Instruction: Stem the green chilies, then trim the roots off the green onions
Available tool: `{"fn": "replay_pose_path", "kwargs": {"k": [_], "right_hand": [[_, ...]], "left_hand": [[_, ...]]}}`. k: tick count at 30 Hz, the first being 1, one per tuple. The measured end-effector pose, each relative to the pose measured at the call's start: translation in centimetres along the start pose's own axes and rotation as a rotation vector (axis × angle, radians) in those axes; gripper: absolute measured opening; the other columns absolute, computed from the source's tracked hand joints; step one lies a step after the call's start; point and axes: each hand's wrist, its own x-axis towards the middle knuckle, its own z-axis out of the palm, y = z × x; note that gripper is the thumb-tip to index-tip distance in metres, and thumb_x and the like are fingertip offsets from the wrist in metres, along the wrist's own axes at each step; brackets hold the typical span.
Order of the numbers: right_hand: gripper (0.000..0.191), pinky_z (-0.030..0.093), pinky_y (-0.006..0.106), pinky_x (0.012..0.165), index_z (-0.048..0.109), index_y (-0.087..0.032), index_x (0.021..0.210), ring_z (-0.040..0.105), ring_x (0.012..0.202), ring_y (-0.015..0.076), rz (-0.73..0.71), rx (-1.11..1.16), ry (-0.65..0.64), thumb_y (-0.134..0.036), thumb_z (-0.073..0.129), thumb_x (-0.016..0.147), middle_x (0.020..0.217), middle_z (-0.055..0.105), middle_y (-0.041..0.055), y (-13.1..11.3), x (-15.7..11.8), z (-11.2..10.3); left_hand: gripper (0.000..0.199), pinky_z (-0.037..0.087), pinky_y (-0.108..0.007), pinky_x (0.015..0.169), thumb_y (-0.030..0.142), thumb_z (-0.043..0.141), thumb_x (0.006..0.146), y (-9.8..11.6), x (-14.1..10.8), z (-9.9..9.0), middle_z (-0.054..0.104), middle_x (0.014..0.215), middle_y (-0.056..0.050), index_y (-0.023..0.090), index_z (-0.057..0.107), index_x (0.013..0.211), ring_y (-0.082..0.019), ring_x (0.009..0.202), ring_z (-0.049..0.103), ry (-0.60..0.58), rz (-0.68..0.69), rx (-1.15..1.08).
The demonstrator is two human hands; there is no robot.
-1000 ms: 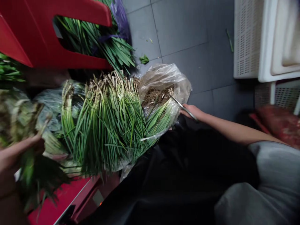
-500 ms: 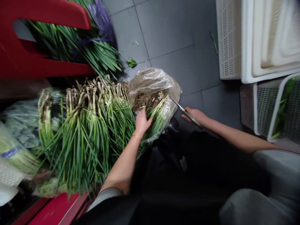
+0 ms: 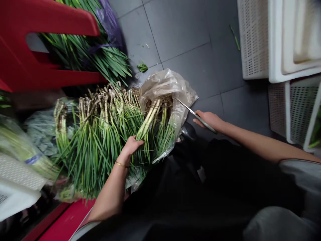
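My left hand (image 3: pixel 132 145) is closed round the green leaves of a bunch of spring onions (image 3: pixel 150 117). The pale stalks of that bunch slant up to the right, their root ends at the mouth of a clear plastic bag (image 3: pixel 182 83). More spring onions lie in the bag, partly covered by its crumpled side. In my right hand (image 3: pixel 207 121) is a knife (image 3: pixel 187 107) with a narrow blade, its tip pointing up-left over the bag's edge. A row of spring onions (image 3: pixel 87 144) with soil-stained root ends lies left of my left hand.
A red plastic stool (image 3: pixel 57 16) stands at upper left beside leafy greens (image 3: pixel 110 60) and a purple bag (image 3: pixel 109 23). White plastic baskets (image 3: pixel 253 43) are stacked at right. Scraps of green leaf (image 3: pixel 142 67) lie on the grey tiled floor (image 3: pixel 183 33).
My left hand has moved from inside the bag's mouth down and left, drawing a bunch of spring onions partly out. My right hand holds the knife in nearly the same place.
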Motion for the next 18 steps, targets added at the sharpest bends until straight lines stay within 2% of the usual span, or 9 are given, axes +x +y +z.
{"fn": "replay_pose_path", "kwargs": {"k": [2,4,6,8,10,13,14,16,18], "right_hand": [[0.038,0.045,0.029,0.065,0.055,-0.018,0.116,0.069,0.087,0.0268,0.009,0.061,-0.011,-0.046,0.040,0.095,0.098,0.072,0.0128,-0.5,0.9,-0.2],[0.036,0.045,0.029,0.064,0.056,-0.017,0.112,0.069,0.086,0.0268,0.013,0.072,-0.034,-0.044,0.041,0.094,0.096,0.072,0.0128,-0.9,1.5,-0.4],[0.034,0.045,0.030,0.064,0.056,-0.016,0.112,0.069,0.086,0.0270,-0.025,0.059,-0.058,-0.041,0.043,0.094,0.094,0.071,0.0133,-1.0,1.6,-0.7],[0.032,0.046,0.029,0.065,0.057,-0.017,0.113,0.069,0.084,0.0250,-0.118,0.073,-0.089,-0.038,0.044,0.093,0.094,0.071,0.0118,-1.4,1.5,-1.0],[0.029,0.047,0.029,0.065,0.058,-0.019,0.112,0.068,0.080,0.0232,-0.209,0.063,-0.146,-0.036,0.048,0.091,0.092,0.071,0.0096,-2.1,1.8,-1.6],[0.028,0.048,0.033,0.065,0.061,-0.018,0.109,0.066,0.078,0.0253,-0.241,-0.014,-0.182,-0.035,0.053,0.087,0.089,0.071,0.0113,-3.8,4.1,-3.3],[0.029,0.049,0.035,0.067,0.062,-0.017,0.108,0.066,0.079,0.0262,-0.230,-0.015,-0.144,-0.034,0.053,0.087,0.089,0.070,0.0127,-4.4,5.4,-4.2],[0.031,0.051,0.037,0.070,0.061,-0.014,0.110,0.066,0.081,0.0264,-0.199,0.061,0.016,-0.036,0.051,0.090,0.090,0.069,0.0139,-5.3,8.4,-6.5],[0.036,0.052,0.036,0.071,0.058,-0.013,0.113,0.067,0.078,0.0239,-0.168,0.206,0.170,-0.042,0.045,0.095,0.086,0.067,0.0110,-6.0,11.1,-9.0]], "left_hand": [[0.025,0.049,-0.029,0.060,0.028,0.072,0.059,0.2,0.8,-1.1,0.067,0.068,-0.004,0.014,0.065,0.079,-0.021,0.064,0.065,0.097,-0.049,0.174],[0.029,0.051,-0.032,0.069,0.032,0.077,0.058,1.8,1.7,-1.0,0.070,0.075,-0.010,0.015,0.065,0.078,-0.027,0.078,0.069,0.165,-0.065,0.433],[0.043,0.052,-0.036,0.078,0.045,0.079,0.061,4.2,2.6,-0.2,0.071,0.093,-0.017,0.014,0.066,0.089,-0.033,0.094,0.068,0.243,0.017,0.667],[0.056,0.051,-0.040,0.086,0.056,0.069,0.071,6.9,3.7,0.7,0.066,0.112,-0.023,0.012,0.064,0.106,-0.036,0.106,0.065,0.368,0.172,0.779],[0.060,0.049,-0.042,0.091,0.056,0.061,0.080,9.1,5.6,1.4,0.062,0.121,-0.026,0.009,0.060,0.118,-0.036,0.113,0.062,0.472,0.263,0.771],[0.056,0.050,-0.040,0.090,0.051,0.064,0.081,10.8,9.7,2.3,0.064,0.117,-0.027,0.006,0.062,0.115,-0.035,0.111,0.064,0.442,0.144,0.656],[0.053,0.050,-0.039,0.087,0.049,0.065,0.080,10.9,10.9,2.6,0.066,0.114,-0.027,0.006,0.064,0.110,-0.035,0.109,0.065,0.423,0.091,0.612],[0.042,0.051,-0.038,0.085,0.041,0.066,0.080,10.8,12.5,3.3,0.068,0.110,-0.026,0.007,0.068,0.103,-0.034,0.104,0.067,0.429,0.042,0.555],[0.032,0.050,-0.038,0.085,0.029,0.065,0.078,10.5,12.6,3.9,0.070,0.107,-0.024,0.008,0.069,0.102,-0.033,0.102,0.068,0.480,0.086,0.551]]}}
